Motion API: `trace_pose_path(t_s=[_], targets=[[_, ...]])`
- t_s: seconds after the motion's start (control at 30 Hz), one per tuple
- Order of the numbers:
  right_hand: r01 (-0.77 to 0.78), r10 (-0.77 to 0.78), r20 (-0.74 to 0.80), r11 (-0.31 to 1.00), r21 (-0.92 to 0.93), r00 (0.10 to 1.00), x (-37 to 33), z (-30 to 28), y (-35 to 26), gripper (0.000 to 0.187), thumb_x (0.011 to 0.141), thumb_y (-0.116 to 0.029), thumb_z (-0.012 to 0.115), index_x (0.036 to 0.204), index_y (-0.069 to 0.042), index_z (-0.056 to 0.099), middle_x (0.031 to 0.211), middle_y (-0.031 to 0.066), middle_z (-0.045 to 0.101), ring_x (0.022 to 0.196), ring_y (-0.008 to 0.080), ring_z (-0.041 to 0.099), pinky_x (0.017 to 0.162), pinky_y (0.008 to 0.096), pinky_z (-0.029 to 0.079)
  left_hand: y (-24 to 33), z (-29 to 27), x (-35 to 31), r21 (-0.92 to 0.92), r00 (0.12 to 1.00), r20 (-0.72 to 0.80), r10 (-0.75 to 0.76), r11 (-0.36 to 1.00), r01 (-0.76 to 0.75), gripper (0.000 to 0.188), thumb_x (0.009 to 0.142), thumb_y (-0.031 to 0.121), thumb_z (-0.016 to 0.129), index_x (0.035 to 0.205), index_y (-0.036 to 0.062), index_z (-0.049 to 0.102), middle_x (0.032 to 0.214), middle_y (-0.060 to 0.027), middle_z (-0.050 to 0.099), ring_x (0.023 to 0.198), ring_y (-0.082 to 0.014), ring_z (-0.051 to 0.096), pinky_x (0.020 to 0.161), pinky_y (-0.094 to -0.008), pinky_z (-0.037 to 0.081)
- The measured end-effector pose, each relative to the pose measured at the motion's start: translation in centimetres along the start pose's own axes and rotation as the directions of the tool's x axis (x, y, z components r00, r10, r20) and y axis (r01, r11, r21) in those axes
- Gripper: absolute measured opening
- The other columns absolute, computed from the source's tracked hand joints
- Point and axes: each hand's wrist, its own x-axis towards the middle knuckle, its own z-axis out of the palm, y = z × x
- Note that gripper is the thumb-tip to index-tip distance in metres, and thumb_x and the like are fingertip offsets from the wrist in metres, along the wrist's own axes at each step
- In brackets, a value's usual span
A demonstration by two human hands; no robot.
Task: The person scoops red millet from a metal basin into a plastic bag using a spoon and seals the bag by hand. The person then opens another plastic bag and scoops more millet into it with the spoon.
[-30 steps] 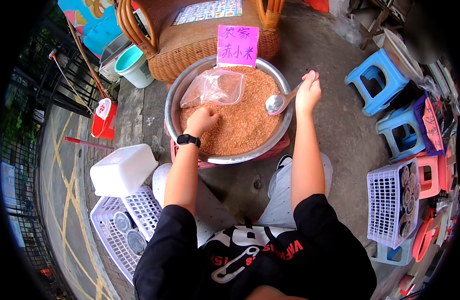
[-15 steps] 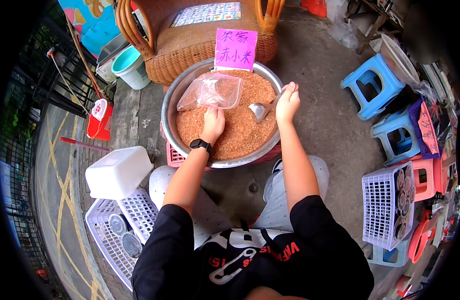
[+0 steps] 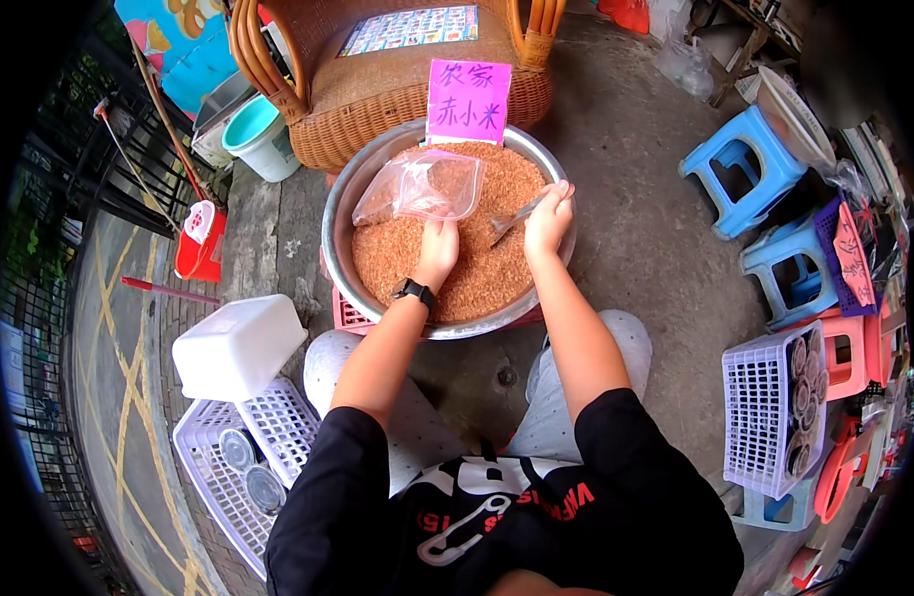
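Observation:
A wide metal basin (image 3: 335, 260) is filled with reddish-brown grain (image 3: 397, 273). Over its left half lies a clear plastic bag (image 3: 402, 189), and my left hand (image 3: 438, 250), with a black watch at the wrist, grips the bag's near edge. The bag's lower part holds some grain or shows grain through it; I cannot tell which. My right hand (image 3: 548, 221) is closed round the handle of a metal scoop (image 3: 512, 222). The scoop's head points left and down at the grain surface, just right of the bag. A pink handwritten sign (image 3: 468, 102) stands at the basin's far rim.
Behind the basin stands a wicker chair (image 3: 417, 94). To the left are a white bucket with a turquoise inside (image 3: 263, 139), a red bucket (image 3: 201, 243), a white plastic container (image 3: 236, 348) and a lilac basket (image 3: 214, 437). Blue stools (image 3: 745, 169) and another basket (image 3: 760, 422) stand right.
My right hand has moved left with the scoop, whose head is now lower at the grain and turned. My left hand has shifted slightly right and down, still on the bag.

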Motion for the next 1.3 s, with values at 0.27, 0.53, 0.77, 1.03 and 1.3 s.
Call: trace_pose_path(t_s=[0.27, 0.53, 0.77, 1.03, 1.3], targets=[[-0.106, 0.102, 0.059, 0.991, 0.076, 0.993, -0.5, -0.1, 0.1, 0.046, 0.094, -0.037, 0.030, 0.073, -0.001, 0.050, 0.065, 0.0099, 0.053, 0.062, 0.0231, 0.051, 0.063, 0.0337, 0.041, 2.0, 0.6, -0.3, -0.147, 0.992, 0.078, -0.099, 0.983, 0.110, 0.039, 0.087, 0.021, 0.041, 0.114, -0.0058, 0.049, 0.116, -0.0241, 0.050, 0.113, -0.0317, 0.044, 0.097, -0.0324, 0.029], [0.512, -0.473, 0.211, 0.835, -0.203, 0.855, 0.0, -0.8, -6.2, 0.034, 0.093, -0.028, 0.039, 0.077, -0.001, 0.052, 0.066, 0.0125, 0.055, 0.062, 0.0219, 0.055, 0.061, 0.0325, 0.043, 1.2, -0.3, 0.6, -0.009, 0.999, 0.052, -0.014, 1.000, 0.014, 0.031, 0.084, 0.017, 0.042, 0.101, -0.0053, 0.056, 0.093, -0.0228, 0.060, 0.093, -0.0308, 0.057, 0.082, -0.0342, 0.041], [0.406, -0.395, 0.095, 0.897, -0.177, 0.914, 0.4, -0.7, -5.6, 0.036, 0.093, -0.031, 0.036, 0.075, -0.003, 0.050, 0.064, 0.0084, 0.052, 0.060, 0.0189, 0.049, 0.062, 0.0312, 0.041, -0.7, -0.5, 1.0, 0.015, 0.998, -0.028, 0.052, 0.999, -0.052, 0.036, 0.089, 0.024, 0.040, 0.108, -0.0043, 0.053, 0.104, -0.0220, 0.057, 0.103, -0.0313, 0.052, 0.089, -0.0344, 0.037], [0.221, -0.211, 0.081, 0.962, -0.158, 0.974, -1.2, 0.1, -4.0, 0.040, 0.094, -0.030, 0.032, 0.079, 0.001, 0.051, 0.073, 0.0160, 0.058, 0.071, 0.0289, 0.055, 0.069, 0.0372, 0.042, -0.1, 0.4, 0.3, -0.090, 0.997, 0.044, -0.056, 0.994, 0.060, 0.045, 0.093, 0.030, 0.035, 0.116, -0.0063, 0.047, 0.122, -0.0211, 0.047, 0.117, -0.0300, 0.041, 0.100, -0.0329, 0.026], [0.019, -0.022, 0.016, 0.981, 0.191, 1.000, 0.9, 0.6, 0.4, 0.042, 0.094, -0.034, 0.030, 0.074, -0.001, 0.048, 0.063, 0.0072, 0.049, 0.059, 0.0184, 0.051, 0.057, 0.0310, 0.042, 2.7, -0.1, 1.2, -0.154, 0.973, 0.231, -0.023, 0.986, 0.060, 0.045, 0.093, 0.029, 0.034, 0.117, -0.0070, 0.048, 0.121, -0.0183, 0.049, 0.114, -0.0246, 0.044, 0.099, -0.0313, 0.029]])
